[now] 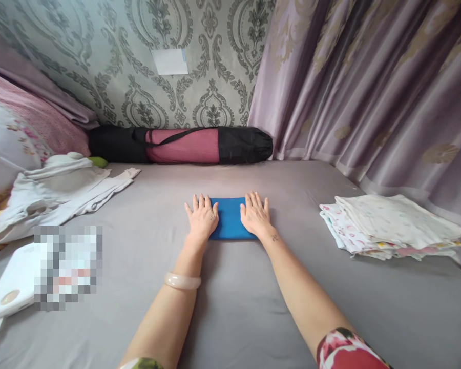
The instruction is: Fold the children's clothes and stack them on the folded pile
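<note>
A flat blue folded cloth (230,219) lies on the grey bed sheet (238,307) in front of me. Across its left edge rests my left hand (203,215), palm down with the fingers spread. My right hand (255,212) lies flat over the right edge in the same way, fingers stretched away from me. Neither hand grips anything. The middle of the blue cloth shows between the two thumbs, while its side edges are partly hidden under my palms.
To the right sits a stack of folded printed cloths (399,223). A rolled pink mat in a black bag (184,145) lies along the wall. White clothing (61,189) is heaped at left, above a white power bank (17,279) with a cable and a blurred item.
</note>
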`<action>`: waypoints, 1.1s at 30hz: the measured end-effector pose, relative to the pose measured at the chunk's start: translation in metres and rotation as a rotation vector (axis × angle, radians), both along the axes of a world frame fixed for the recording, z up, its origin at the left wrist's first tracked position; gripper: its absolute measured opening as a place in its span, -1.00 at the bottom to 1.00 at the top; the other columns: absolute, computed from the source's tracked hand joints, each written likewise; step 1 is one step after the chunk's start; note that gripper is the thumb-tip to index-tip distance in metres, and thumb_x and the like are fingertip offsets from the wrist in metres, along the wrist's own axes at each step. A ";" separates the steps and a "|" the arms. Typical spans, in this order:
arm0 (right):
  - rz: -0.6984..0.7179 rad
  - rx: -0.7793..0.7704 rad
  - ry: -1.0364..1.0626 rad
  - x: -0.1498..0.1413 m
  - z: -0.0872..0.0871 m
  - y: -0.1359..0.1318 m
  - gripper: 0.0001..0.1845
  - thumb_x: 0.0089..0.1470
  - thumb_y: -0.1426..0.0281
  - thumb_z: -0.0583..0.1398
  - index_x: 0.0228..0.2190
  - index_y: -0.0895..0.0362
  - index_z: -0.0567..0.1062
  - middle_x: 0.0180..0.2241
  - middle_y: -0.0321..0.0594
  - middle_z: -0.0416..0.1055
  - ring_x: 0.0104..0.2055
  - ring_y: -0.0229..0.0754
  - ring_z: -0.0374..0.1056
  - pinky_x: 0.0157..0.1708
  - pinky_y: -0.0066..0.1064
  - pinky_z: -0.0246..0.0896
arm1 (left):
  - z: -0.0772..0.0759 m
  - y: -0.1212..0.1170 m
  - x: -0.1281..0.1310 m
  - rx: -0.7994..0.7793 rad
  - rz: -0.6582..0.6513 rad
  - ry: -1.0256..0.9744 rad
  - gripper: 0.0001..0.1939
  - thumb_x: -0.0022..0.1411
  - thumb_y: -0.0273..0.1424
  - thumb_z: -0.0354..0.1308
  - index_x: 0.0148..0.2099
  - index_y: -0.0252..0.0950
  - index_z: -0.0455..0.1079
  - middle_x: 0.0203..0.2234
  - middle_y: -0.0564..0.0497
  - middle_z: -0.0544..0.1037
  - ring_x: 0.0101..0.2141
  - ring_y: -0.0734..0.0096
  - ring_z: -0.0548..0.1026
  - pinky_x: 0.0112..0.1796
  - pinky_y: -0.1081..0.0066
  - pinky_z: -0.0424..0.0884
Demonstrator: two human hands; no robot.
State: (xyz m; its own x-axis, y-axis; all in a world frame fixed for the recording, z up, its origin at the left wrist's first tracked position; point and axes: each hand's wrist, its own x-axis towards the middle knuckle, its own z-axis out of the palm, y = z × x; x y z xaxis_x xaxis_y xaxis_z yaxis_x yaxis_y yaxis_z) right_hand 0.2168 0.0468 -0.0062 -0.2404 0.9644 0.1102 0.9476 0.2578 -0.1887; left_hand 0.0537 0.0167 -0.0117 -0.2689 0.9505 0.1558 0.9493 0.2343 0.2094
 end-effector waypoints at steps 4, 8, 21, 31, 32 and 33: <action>0.130 0.047 -0.005 -0.008 -0.001 -0.003 -0.40 0.31 0.28 -0.19 0.29 0.22 0.11 0.36 -0.08 -0.07 0.40 -0.05 -0.25 0.32 -0.03 -0.45 | -0.004 0.001 0.011 0.058 -0.162 0.055 -0.40 0.40 -0.19 -0.30 0.33 -0.37 0.15 0.31 -0.18 0.16 0.33 0.00 -0.05 0.26 -0.10 -0.18; 0.162 -0.006 -0.029 -0.009 -0.007 -0.004 -0.43 0.31 0.28 -0.16 0.28 0.15 0.17 0.34 -0.10 0.01 0.39 -0.03 -0.22 0.31 -0.01 -0.38 | -0.012 0.003 0.016 -0.026 -0.210 0.055 -0.42 0.40 -0.17 -0.28 0.33 -0.29 0.16 0.30 -0.17 0.16 0.32 0.01 0.01 0.25 -0.08 -0.12; 0.142 -0.082 -0.049 -0.014 -0.002 -0.003 -0.41 0.31 0.27 -0.17 0.29 0.18 0.13 0.35 -0.06 -0.06 0.40 0.01 -0.27 0.30 0.06 -0.41 | 0.006 0.007 -0.002 -0.019 -0.213 -0.330 -0.51 0.38 -0.26 -0.16 0.25 -0.32 0.25 0.24 -0.16 0.29 0.27 0.17 0.17 0.25 0.05 0.00; 0.134 -0.078 0.015 -0.059 0.000 -0.031 -0.37 0.31 0.24 -0.20 0.31 0.25 0.06 0.37 -0.03 -0.14 0.40 -0.02 -0.28 0.32 -0.01 -0.44 | 0.021 0.008 -0.045 0.166 -0.046 -0.699 -0.60 0.29 -0.36 -0.01 0.10 -0.39 0.41 0.01 -0.22 0.52 0.02 0.23 0.47 0.04 0.34 0.34; 0.127 -0.087 0.012 -0.060 -0.002 -0.031 -0.37 0.31 0.24 -0.20 0.31 0.25 0.06 0.37 -0.03 -0.13 0.40 -0.03 -0.28 0.32 -0.01 -0.44 | 0.019 0.008 -0.050 0.182 -0.024 -0.720 -0.62 0.29 -0.36 -0.01 0.08 -0.38 0.42 -0.01 -0.21 0.53 0.01 0.24 0.48 0.03 0.34 0.35; 0.124 -0.091 0.009 -0.060 -0.004 -0.031 -0.37 0.31 0.24 -0.20 0.31 0.25 0.06 0.37 -0.03 -0.12 0.40 -0.03 -0.28 0.32 -0.01 -0.44 | 0.018 0.008 -0.054 0.199 -0.002 -0.736 -0.62 0.28 -0.36 -0.01 0.06 -0.37 0.43 -0.03 -0.21 0.54 0.00 0.24 0.49 0.02 0.34 0.35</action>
State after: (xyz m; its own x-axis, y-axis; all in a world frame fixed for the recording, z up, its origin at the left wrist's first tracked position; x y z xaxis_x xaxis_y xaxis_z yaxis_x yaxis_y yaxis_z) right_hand 0.1565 0.0162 -0.0105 -0.3578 0.9334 0.0265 0.9077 0.3543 -0.2249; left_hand -0.0007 0.0249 0.0062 -0.3682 0.9238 0.1053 0.5489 0.1246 0.8265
